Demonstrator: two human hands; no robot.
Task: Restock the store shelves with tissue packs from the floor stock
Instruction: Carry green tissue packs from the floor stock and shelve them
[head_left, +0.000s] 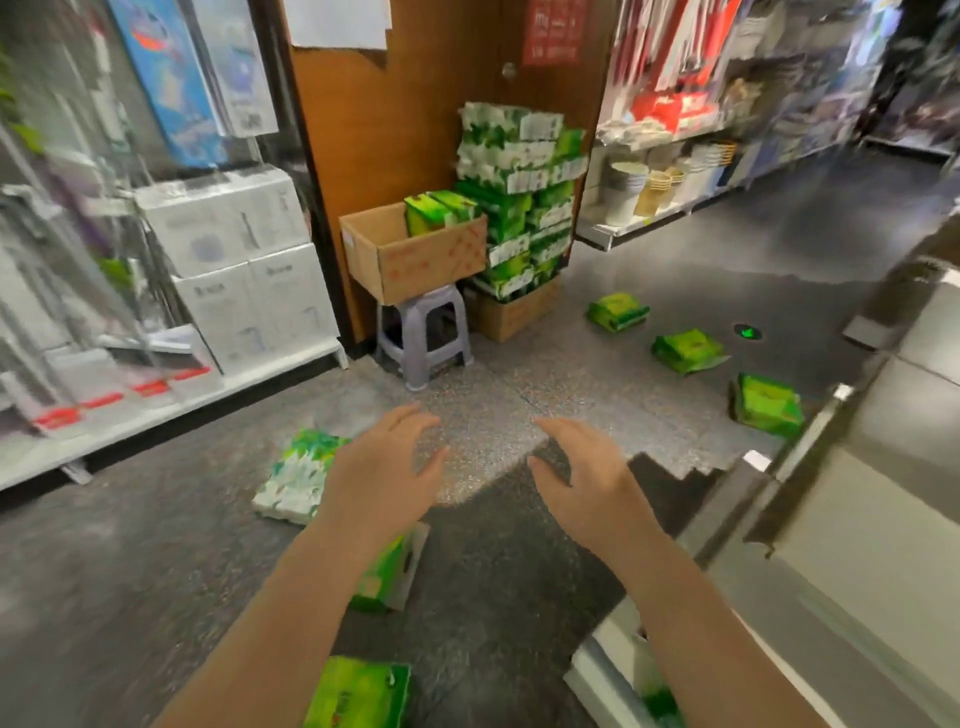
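Several green tissue packs lie scattered on the floor: one (617, 310), another (687, 351) and a third (768, 406) at the right, a white-green pack (296, 475) beside my left hand, one (387, 571) partly under my left forearm, one (358, 693) at the bottom. My left hand (382, 475) and my right hand (584, 480) are stretched forward above the floor, fingers spread and relaxed, holding nothing. A tall stack of tissue packs (519, 197) stands against the wooden door.
A cardboard box (415, 257) with green packs sits on a grey plastic stool (423, 335). White shelving (171, 291) lines the left; a shelf with cups (654, 192) runs at the back right. A metal unit (857, 493) fills the right side.
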